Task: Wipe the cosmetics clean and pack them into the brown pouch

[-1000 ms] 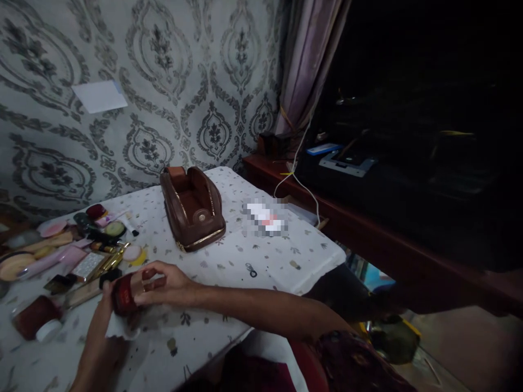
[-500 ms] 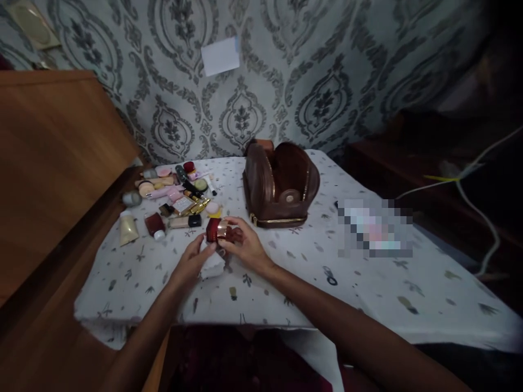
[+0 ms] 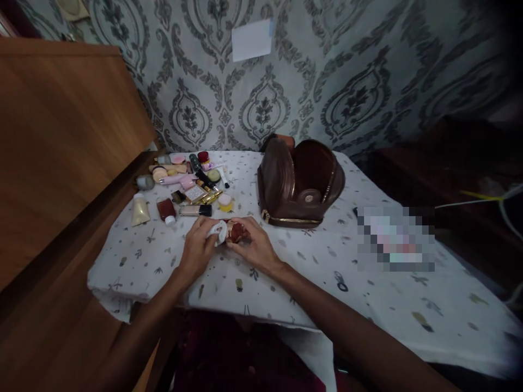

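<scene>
My right hand [image 3: 257, 245] is closed around a small red bottle with a gold band [image 3: 234, 232], whose reddish-brown end faces me. In my left hand [image 3: 198, 245] is a crumpled white tissue [image 3: 218, 233], pressed close against the bottle's left side. Fingers hide much of the bottle, so its exact kind is unclear. Both hands are just above the patterned white tablecloth. Behind them lie a foundation bottle with a black cap [image 3: 196, 210] and a small round yellow-and-pink item [image 3: 225, 202]. An open brown leather bag [image 3: 290, 209] stands beyond my right hand.
Several cosmetics lie at the back left, among them a cream tube [image 3: 140, 210], a dark red bottle with a white cap [image 3: 166, 210] and a red-lidded jar [image 3: 203, 158]. A blurred-out flat object [image 3: 394, 237] lies at right. A wooden cabinet [image 3: 69, 109] borders the left side.
The bottle has turned so its reddish-brown end points more toward me. My left hand has brought the tissue up against its side. The view has shifted, moving the scene rightward.
</scene>
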